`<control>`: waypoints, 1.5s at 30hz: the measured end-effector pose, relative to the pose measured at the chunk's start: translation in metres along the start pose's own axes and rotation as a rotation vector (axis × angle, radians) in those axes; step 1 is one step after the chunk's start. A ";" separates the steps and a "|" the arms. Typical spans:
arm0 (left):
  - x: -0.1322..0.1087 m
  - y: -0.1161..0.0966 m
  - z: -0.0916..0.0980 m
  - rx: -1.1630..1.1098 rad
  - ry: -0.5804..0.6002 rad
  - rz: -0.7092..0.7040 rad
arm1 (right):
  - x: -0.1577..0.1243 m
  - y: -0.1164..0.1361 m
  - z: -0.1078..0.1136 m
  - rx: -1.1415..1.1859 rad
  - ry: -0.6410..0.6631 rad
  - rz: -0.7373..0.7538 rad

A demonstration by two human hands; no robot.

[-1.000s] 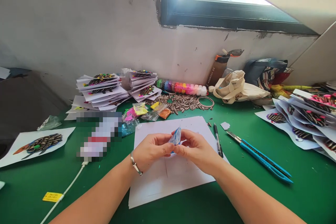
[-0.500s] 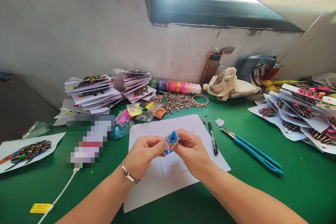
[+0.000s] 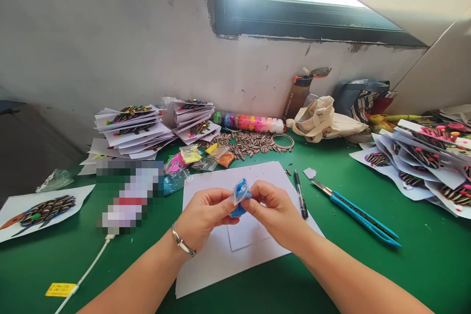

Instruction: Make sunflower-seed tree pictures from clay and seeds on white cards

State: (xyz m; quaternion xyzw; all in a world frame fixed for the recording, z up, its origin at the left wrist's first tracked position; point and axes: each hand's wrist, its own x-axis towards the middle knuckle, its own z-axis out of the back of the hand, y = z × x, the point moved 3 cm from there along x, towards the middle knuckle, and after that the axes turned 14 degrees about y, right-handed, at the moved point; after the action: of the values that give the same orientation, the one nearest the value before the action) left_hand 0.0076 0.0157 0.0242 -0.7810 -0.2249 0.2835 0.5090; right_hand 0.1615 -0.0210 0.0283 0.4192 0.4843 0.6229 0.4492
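Observation:
A small clear plastic bag with blue clay inside it is pinched between both my hands above the white sheets of paper. My left hand, with a metal bracelet at the wrist, grips the bag's left side with thumb and fingers closed. From the right, my right hand pinches the bag's top. Blue clay shows through the crumpled plastic. A smaller white paper square lies on the sheets under my hands.
A black pen and a blue utility knife lie to the right on the green table. Stacks of seed-picture papers stand at the back left, and more at the right. Sunflower seeds, clay tubs, small clay bags, a bottle and a cloth bag line the wall.
The bag has been squeezed and turned between my fingers, so more blue clay shows at its top. The view shifted slightly; my hands stay over the paper.

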 end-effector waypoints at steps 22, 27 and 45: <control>-0.005 -0.004 -0.008 0.146 0.100 0.007 | -0.003 0.014 -0.016 0.622 0.283 0.092; -0.004 -0.002 -0.012 -0.007 0.133 -0.048 | -0.005 0.007 -0.010 0.346 0.031 0.087; -0.014 -0.015 -0.013 0.372 0.080 -0.100 | -0.007 0.013 -0.020 0.496 0.299 0.125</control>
State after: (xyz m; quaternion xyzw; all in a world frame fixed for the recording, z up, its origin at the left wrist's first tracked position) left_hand 0.0053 0.0039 0.0454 -0.6720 -0.1866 0.2635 0.6664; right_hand 0.1424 -0.0341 0.0368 0.4489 0.6556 0.5669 0.2173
